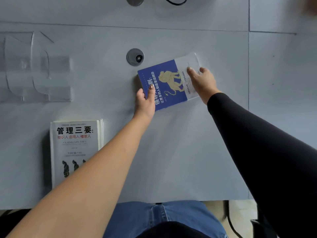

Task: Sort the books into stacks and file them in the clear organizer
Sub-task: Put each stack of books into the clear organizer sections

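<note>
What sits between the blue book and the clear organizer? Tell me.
In the head view, only a round grey cable grommet lies between the blue book and the clear organizer; otherwise bare desk.

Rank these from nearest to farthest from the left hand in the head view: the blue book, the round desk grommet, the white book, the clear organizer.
1. Blue book: touching the left hand, just to its right.
2. Round desk grommet: a short way beyond the hand.
3. White book: nearer the person, to the left.
4. Clear organizer: far left of the desk.
</note>
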Action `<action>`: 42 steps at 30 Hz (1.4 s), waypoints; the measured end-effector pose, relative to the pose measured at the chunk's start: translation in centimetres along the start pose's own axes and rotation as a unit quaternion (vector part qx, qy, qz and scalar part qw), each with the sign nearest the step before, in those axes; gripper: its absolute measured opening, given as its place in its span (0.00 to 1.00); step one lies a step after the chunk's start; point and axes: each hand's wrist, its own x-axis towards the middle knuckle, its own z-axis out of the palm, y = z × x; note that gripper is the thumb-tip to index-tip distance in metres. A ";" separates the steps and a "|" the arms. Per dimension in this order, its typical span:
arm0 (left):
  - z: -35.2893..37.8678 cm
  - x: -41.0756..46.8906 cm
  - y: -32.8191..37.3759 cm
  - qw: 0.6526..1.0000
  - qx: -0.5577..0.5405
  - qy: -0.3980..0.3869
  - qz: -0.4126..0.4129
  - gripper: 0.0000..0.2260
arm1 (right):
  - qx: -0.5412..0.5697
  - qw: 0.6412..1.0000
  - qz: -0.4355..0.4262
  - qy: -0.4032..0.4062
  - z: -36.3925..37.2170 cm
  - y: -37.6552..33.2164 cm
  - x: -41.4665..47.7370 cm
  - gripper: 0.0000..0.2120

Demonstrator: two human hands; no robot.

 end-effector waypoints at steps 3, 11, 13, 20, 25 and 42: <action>1.0 1.1 0.0 0.998 -0.006 0.060 0.006 0.28 | 0.006 1.000 0.000 -0.003 -0.6 0.3 0.8 0.29; 2.1 1.8 0.6 0.992 -0.054 0.116 -0.011 0.21 | 0.021 0.999 0.012 0.024 -0.1 1.1 1.6 0.20; 2.0 1.8 0.8 0.991 -0.068 0.110 -0.015 0.19 | 0.022 0.999 0.032 0.033 -0.3 1.1 1.2 0.20; 0.7 1.2 0.3 0.992 -0.059 0.085 -0.072 0.42 | 0.036 0.996 0.081 -0.001 -0.8 2.4 0.0 0.30; -0.6 0.1 -0.5 0.989 -0.113 0.061 -0.068 0.23 | 0.118 0.987 0.112 -0.009 -0.7 3.6 -1.7 0.31; -13.0 -4.4 -2.4 0.957 -0.289 -0.033 0.004 0.12 | 0.424 0.889 0.173 0.026 6.4 2.4 -14.8 0.18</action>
